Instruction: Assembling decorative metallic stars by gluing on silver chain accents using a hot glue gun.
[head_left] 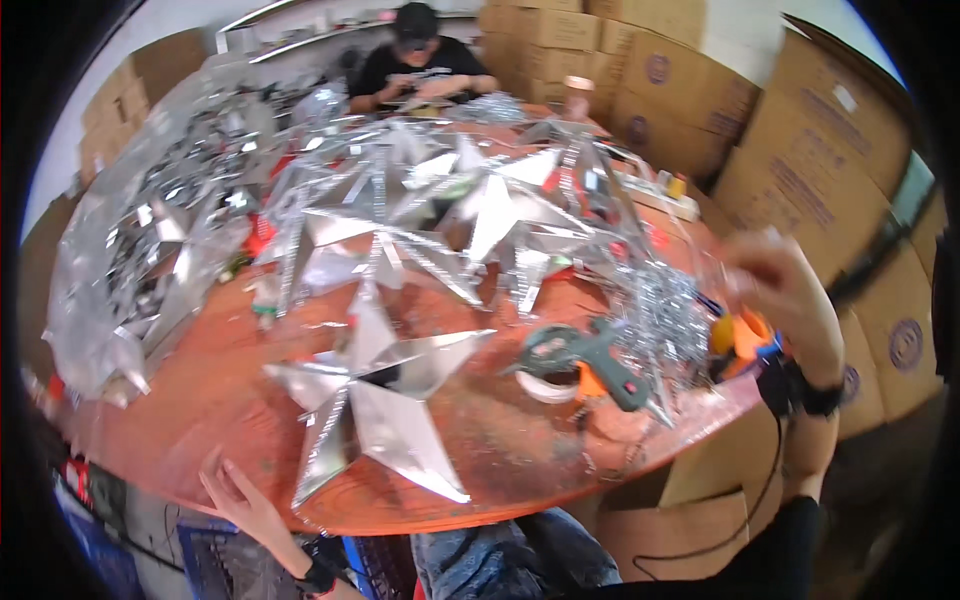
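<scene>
A shiny silver five-pointed star lies on the round reddish-brown table right in front of me. My left hand rests at the table's near edge with fingers spread, just below the star's lower point, holding nothing. My right hand is raised at the right side, blurred, above a heap of silver tinsel; I cannot tell whether it holds anything. A green glue gun lies between the star and the tinsel.
Several more silver stars cover the far half of the table. Clear bags of silver pieces pile up at left. A person in black sits across. Cardboard boxes are stacked at right; an orange object sits near the tinsel.
</scene>
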